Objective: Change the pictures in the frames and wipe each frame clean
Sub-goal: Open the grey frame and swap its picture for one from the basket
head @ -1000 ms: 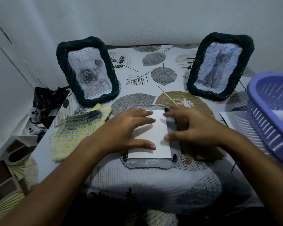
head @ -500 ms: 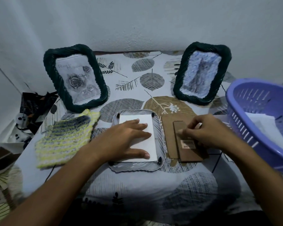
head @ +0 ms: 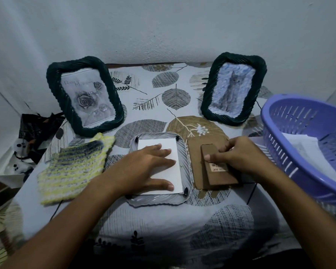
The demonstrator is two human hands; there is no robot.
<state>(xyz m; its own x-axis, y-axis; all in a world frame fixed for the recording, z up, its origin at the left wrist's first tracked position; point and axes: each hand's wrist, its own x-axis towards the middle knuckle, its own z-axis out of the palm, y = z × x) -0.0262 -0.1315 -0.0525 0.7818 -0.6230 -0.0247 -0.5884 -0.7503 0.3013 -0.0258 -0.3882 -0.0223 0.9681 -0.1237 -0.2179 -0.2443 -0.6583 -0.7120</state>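
A clear ribbed frame [head: 183, 152] lies face down at the table's middle, a white picture back [head: 175, 177] set in it. My left hand [head: 144, 167] presses flat on that white sheet. Just right of the frame lies the brown cardboard backing [head: 196, 167] with its stand flap. My right hand [head: 239, 156] pinches the flap's upper edge. Two dark green rope-pattern frames stand against the wall: the left frame [head: 66, 117] shows a rose, the right frame [head: 260, 88] a grey cat. A yellow and grey knitted cloth [head: 72, 167] lies to the left.
A purple plastic basket [head: 291, 148] with white papers in it sits at the right edge. Another sheet lies under the basket. The table has a leaf-print cover [head: 175, 100]. Dark clutter fills the gap at the far left by the wall.
My right hand left the white sheet and moved right onto the cardboard backing, taking hold of its flap. My left hand stayed pressed on the sheet. The camera view shifted slightly.
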